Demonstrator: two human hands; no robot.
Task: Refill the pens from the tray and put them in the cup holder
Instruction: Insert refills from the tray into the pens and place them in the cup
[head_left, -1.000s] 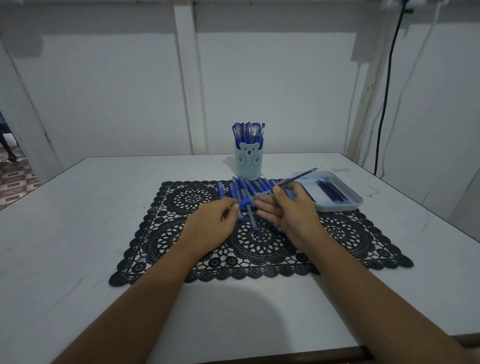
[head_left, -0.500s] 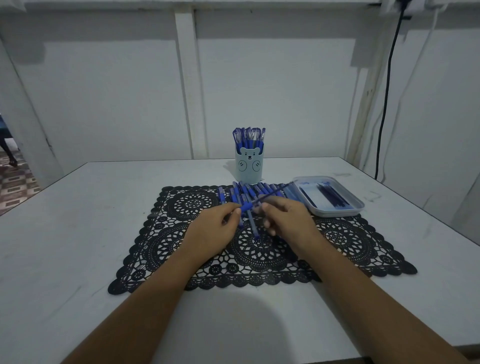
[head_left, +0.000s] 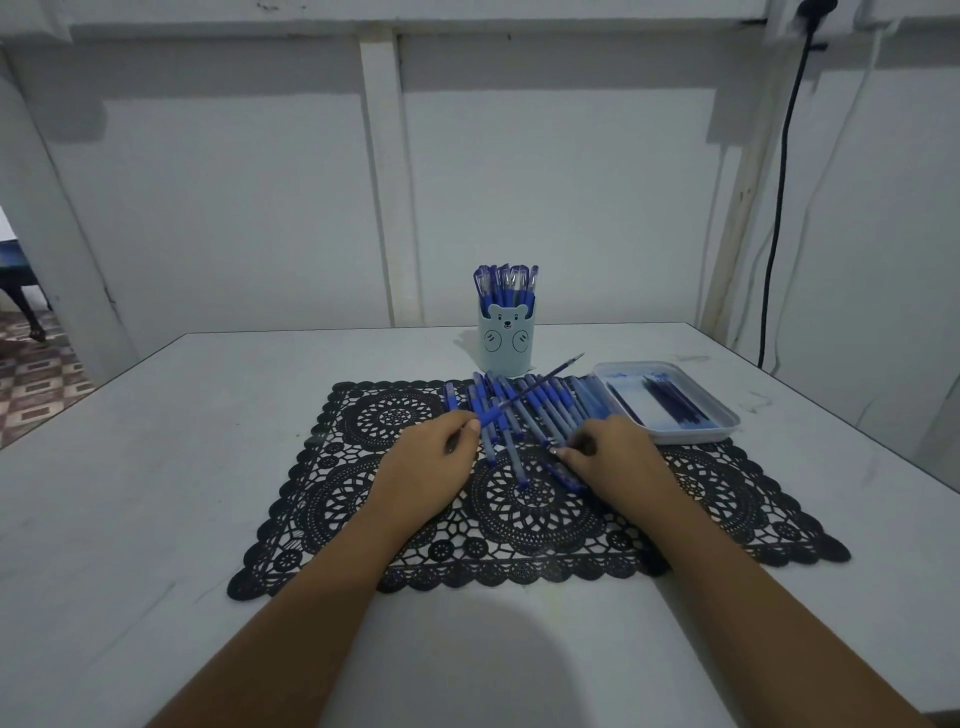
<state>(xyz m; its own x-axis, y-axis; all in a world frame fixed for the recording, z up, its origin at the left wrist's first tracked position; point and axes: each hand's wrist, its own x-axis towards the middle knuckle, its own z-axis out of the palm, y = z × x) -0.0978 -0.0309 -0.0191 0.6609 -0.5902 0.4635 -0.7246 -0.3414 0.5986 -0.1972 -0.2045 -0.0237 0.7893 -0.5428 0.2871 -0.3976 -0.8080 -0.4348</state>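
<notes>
Your left hand (head_left: 428, 460) pinches a blue pen (head_left: 492, 415) between the thumb and the curled fingers, just at its rubber grip. A thin refill (head_left: 550, 378) stands out from this pen and points up and to the right, above the row of pens (head_left: 540, 410) that lies on the black lace mat (head_left: 519, 519). Your right hand (head_left: 615, 460) is low on the mat, at the near right end of this row. Its fingers are curled down and the thumb tip touches a pen barrel (head_left: 566, 474); I cannot tell if the hand really grips it. Behind the row stands the bear cup holder (head_left: 505, 345), with many upright pens (head_left: 506, 286) in it. The tray (head_left: 691, 436) lies just right of the row, on the white table (head_left: 156, 467), with dark refills (head_left: 670, 402) inside.
</notes>
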